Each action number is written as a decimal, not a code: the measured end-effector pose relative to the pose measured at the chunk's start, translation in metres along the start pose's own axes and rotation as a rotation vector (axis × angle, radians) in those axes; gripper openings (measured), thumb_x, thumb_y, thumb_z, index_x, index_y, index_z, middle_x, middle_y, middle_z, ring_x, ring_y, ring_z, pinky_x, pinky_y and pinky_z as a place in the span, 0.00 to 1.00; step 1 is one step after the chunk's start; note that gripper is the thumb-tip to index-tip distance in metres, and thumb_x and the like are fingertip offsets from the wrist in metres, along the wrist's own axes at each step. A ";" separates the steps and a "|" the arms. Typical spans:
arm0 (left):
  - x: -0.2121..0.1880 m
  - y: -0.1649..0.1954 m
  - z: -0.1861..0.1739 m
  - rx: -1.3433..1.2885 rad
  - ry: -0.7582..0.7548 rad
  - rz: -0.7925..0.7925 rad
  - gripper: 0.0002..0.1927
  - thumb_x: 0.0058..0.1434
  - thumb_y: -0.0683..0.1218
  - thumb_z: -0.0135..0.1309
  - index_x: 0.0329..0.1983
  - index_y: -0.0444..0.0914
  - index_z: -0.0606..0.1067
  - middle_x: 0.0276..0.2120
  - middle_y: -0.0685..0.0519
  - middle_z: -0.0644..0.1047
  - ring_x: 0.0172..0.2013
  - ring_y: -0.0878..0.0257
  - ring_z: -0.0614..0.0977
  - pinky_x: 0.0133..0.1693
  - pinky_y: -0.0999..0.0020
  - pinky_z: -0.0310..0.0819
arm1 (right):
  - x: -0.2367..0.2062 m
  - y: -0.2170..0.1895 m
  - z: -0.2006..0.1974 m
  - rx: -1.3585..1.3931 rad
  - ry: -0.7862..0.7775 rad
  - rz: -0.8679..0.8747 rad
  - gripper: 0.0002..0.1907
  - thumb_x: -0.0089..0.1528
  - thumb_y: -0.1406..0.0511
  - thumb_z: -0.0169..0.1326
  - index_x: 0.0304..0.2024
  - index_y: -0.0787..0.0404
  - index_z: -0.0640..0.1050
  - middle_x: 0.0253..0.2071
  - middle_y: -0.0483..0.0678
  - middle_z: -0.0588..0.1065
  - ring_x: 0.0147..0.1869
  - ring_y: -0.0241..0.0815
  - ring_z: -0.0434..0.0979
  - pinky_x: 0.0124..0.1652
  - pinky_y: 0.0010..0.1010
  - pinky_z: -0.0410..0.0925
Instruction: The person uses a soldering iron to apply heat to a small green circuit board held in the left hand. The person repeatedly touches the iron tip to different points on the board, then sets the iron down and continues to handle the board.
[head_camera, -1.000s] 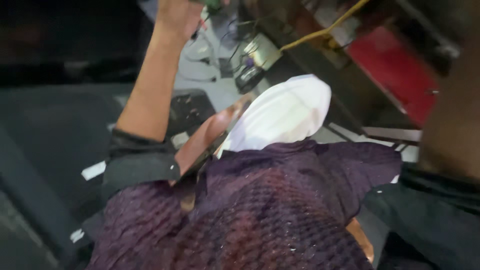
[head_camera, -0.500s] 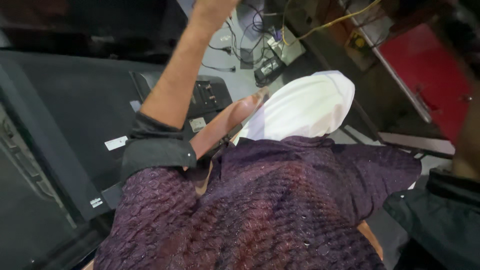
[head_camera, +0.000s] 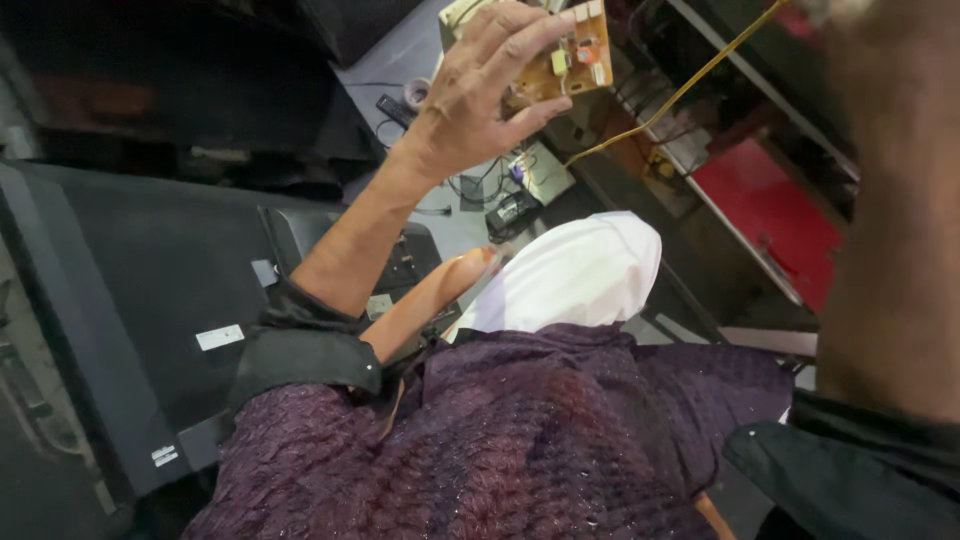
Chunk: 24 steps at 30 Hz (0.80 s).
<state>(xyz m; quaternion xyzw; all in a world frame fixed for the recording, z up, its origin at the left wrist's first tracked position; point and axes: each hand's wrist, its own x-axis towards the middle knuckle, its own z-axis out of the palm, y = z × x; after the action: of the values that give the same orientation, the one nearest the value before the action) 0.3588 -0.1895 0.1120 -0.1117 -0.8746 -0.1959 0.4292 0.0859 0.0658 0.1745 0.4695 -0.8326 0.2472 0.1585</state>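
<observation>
From the head view, we see the left hand (head_camera: 475, 95) raised high in front of us, fingers spread along the back of a circuit board (head_camera: 562, 60) and the thumb pinching it from the near side. The board is tan with small parts on its face, and it is tilted up toward the camera, held by its edge, which seems to keep the fingers off the components and lets the parts side be looked over. It hangs in the air well above the clutter on the grey bench (head_camera: 400, 60) below.

At the right edge, our right arm (head_camera: 890, 220) rises out of the frame; its hand is cut off at the top corner, so we cannot tell whether it grips anything. A yellow wire (head_camera: 680, 95) runs slantwise near the board, apart from it as far as we can tell.

Below lie the purple shirt (head_camera: 500, 440), a white cloth (head_camera: 585, 275) over the lap, and a large black panel (head_camera: 150, 290) lying flat at the left.
</observation>
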 end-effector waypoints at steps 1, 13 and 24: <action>0.000 0.001 0.001 0.002 -0.002 -0.007 0.38 0.66 0.48 0.75 0.73 0.44 0.65 0.62 0.49 0.72 0.63 0.51 0.74 0.66 0.57 0.71 | -0.004 -0.008 -0.004 0.043 0.025 -0.050 0.05 0.70 0.71 0.55 0.44 0.66 0.81 0.38 0.53 0.80 0.40 0.43 0.81 0.38 0.36 0.69; 0.005 0.036 0.025 -0.036 0.198 -0.016 0.37 0.66 0.55 0.65 0.73 0.48 0.61 0.60 0.52 0.70 0.61 0.56 0.74 0.64 0.61 0.75 | -0.044 -0.160 -0.020 0.701 0.001 -0.046 0.09 0.75 0.70 0.52 0.54 0.71 0.78 0.44 0.49 0.79 0.45 0.33 0.77 0.46 0.23 0.69; 0.004 0.072 0.049 -0.815 0.242 -0.333 0.20 0.78 0.52 0.53 0.68 0.42 0.69 0.49 0.55 0.72 0.50 0.65 0.79 0.54 0.73 0.76 | -0.075 -0.172 -0.005 0.934 0.171 0.045 0.06 0.76 0.72 0.55 0.54 0.71 0.78 0.45 0.49 0.79 0.42 0.31 0.79 0.43 0.21 0.73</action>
<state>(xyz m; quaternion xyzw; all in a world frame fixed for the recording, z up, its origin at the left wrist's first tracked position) 0.3480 -0.1028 0.1060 -0.1057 -0.6758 -0.6021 0.4118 0.2721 0.0458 0.1864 0.4504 -0.6264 0.6362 -0.0068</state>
